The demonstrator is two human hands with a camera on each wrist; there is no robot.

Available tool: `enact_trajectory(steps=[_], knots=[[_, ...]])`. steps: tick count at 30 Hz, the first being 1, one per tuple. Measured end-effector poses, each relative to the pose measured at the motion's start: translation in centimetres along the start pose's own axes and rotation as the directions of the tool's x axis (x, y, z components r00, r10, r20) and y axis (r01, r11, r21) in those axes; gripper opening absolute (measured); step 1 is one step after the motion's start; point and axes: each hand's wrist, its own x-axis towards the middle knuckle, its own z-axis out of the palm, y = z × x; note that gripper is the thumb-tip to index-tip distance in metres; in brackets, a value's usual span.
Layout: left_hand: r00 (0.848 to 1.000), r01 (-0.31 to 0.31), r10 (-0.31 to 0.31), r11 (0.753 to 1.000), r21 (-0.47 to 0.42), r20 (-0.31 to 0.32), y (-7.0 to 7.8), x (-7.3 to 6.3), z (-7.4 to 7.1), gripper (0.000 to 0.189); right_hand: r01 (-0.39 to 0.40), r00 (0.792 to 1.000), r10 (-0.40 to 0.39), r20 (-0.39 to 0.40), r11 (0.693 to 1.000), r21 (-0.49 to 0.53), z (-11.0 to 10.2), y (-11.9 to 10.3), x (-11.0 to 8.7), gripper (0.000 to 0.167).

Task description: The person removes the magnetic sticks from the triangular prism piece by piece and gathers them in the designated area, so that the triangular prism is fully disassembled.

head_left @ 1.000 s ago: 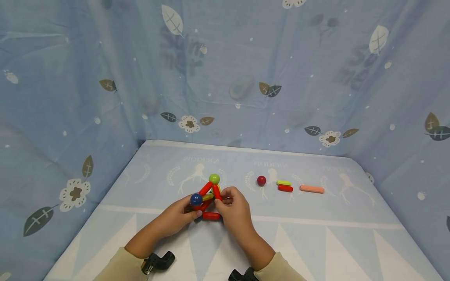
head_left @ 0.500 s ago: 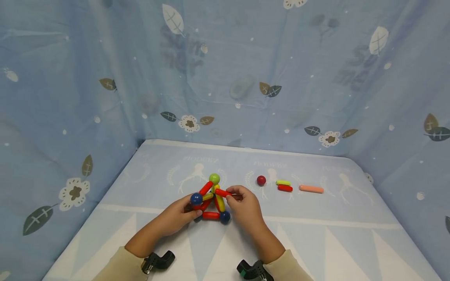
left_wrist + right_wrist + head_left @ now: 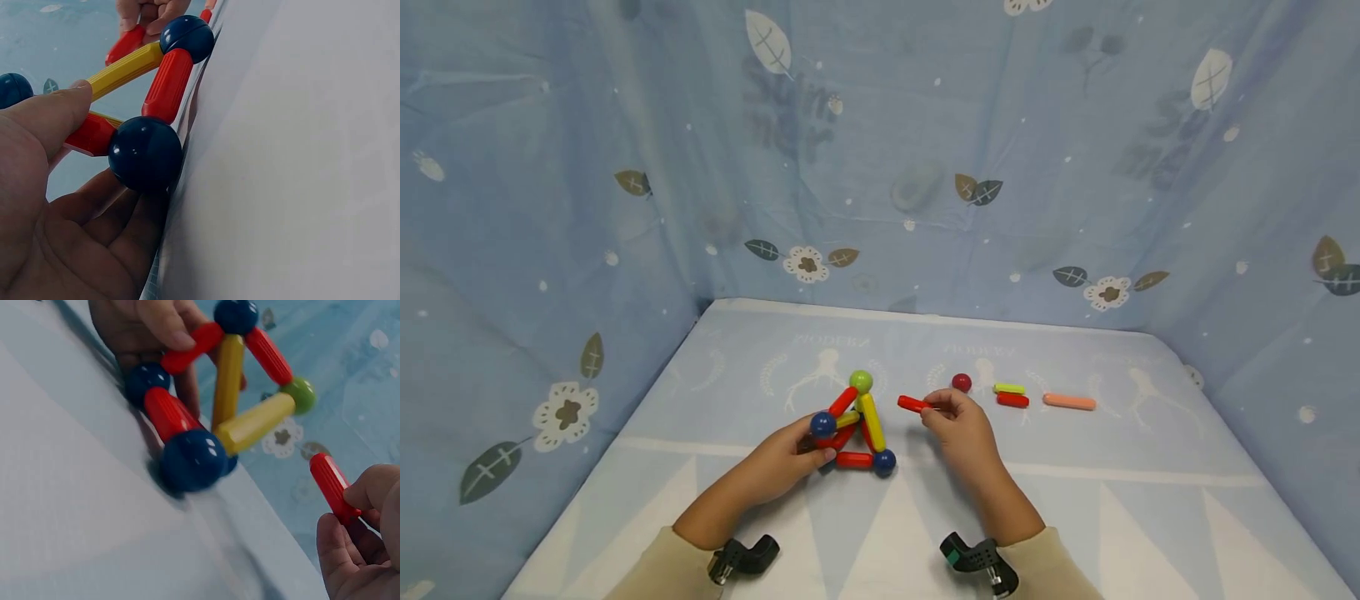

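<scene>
A toy frame of balls and sticks stands on the table, with a light green ball [image 3: 861, 382] at its top, blue balls [image 3: 884, 462] at lower corners, and red and yellow sticks [image 3: 872, 423] between them. My left hand [image 3: 784, 460] grips its left side; in the left wrist view the thumb lies on a red stick [image 3: 94, 134] and the fingers reach under a blue ball [image 3: 145, 154]. To the right of the frame, my right hand [image 3: 966, 429] pinches a loose red stick [image 3: 331, 482] between thumb and fingers, its free end pointing left toward the frame.
Beyond the right hand lies a dark red ball [image 3: 961, 382]. Further right are a short yellow-green stick [image 3: 1009, 389], a short red stick [image 3: 1012, 401] and a longer orange stick [image 3: 1069, 402]. Patterned blue cloth [image 3: 880, 167] walls the table at the back and sides.
My right hand has pulled a red stick off the frame's right side and carried it to the right, baring the yellow stick there. The left hand keeps its hold on the frame.
</scene>
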Motion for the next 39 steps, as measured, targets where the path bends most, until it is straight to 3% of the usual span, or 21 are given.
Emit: enact_trajectory(steps=[7,19,29,39], knots=[[1.0,0.029,-0.029,1.0,0.003,-0.012,0.1,0.2,0.2,0.052,-0.048,0.998,0.047,-0.051,0.999,-0.013,-3.2,1.7,0.9,0.021],[1.0,0.007,-0.007,1.0,-0.025,0.007,-0.2,0.4,0.3,0.053,-0.162,0.981,0.152,-0.117,0.984,-0.076,-7.6,3.6,1.5,0.029],[1.0,0.003,-0.003,1.0,-0.017,0.008,-0.3,0.2,0.2,0.05,-0.133,0.985,0.108,-0.131,0.971,-0.197,-9.1,5.1,2.2,0.03],[1.0,-0.011,0.011,1.0,-0.023,0.002,-0.1,0.2,0.1,0.051,-0.135,0.979,0.093,-0.18,0.961,-0.243,-10.7,5.8,2.7,0.03]])
